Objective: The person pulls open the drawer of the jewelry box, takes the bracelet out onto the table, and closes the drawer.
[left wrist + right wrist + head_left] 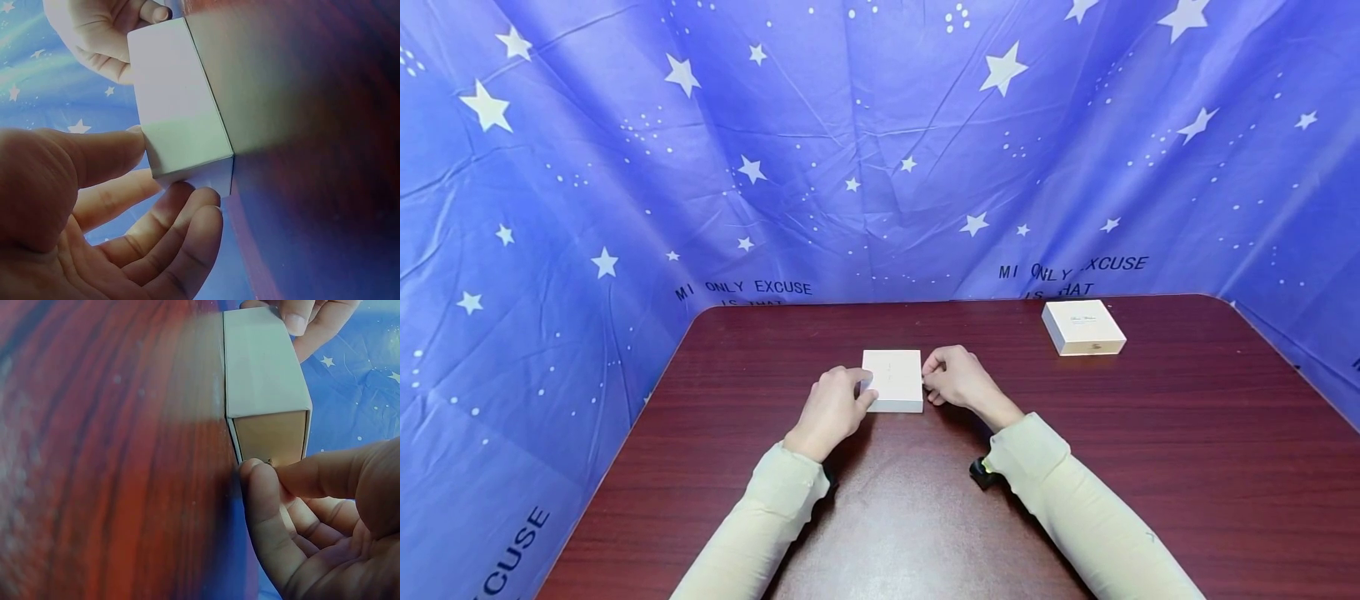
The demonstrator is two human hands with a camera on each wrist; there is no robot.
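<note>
A small white drawer box [893, 380] lies flat on the table between my hands. My left hand [832, 407] holds its left end, the thumb at the near edge and the other fingers on the end face and top. At the box's right end is my right hand [961, 379], fingers curled. In the right wrist view, the thumb and forefinger pinch a small pull tab at the tan drawer front [273, 434], which sits inside the white sleeve [265, 362]. The fingertips cover most of the tab. Faint print on the lid is too small to read.
A second white box [1084, 325] with dark lettering and a small tab on its front stands at the back right. The dark red wooden table [1187, 433] reaches back to a blue curtain [865, 167] with white stars.
</note>
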